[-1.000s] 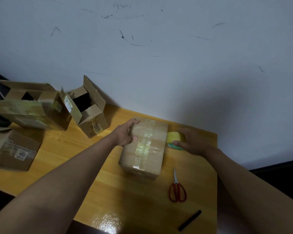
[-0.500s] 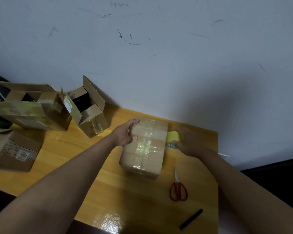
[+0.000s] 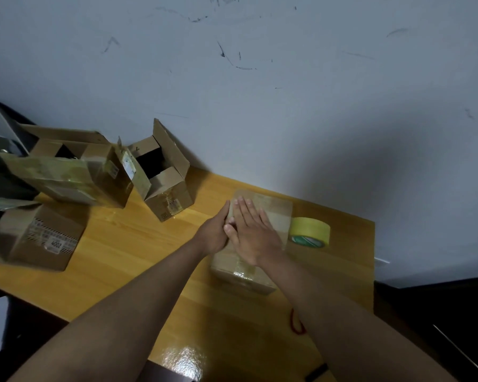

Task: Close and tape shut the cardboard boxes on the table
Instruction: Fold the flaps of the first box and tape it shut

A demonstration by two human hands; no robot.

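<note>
A closed cardboard box (image 3: 276,213) with clear tape along its top lies in the middle of the wooden table (image 3: 138,244). My right hand (image 3: 253,232) lies flat on the box top, fingers straight. My left hand (image 3: 217,232) holds the box's left side, thumb on the top edge. A yellow tape roll (image 3: 311,231) stands on the table right of the box, with no hand on it. At the back left stand two open boxes, a small one (image 3: 166,183) and a larger one (image 3: 75,166). A closed labelled box (image 3: 42,238) sits at the left edge.
Red-handled scissors (image 3: 297,325) lie near the front right, mostly hidden by my right forearm. A black marker (image 3: 316,372) lies at the front edge. A white wall rises behind the table. The table's right edge is just past the tape roll.
My right hand let go of the tape roll and moved left onto the box top. My left hand stayed on the box's left side.
</note>
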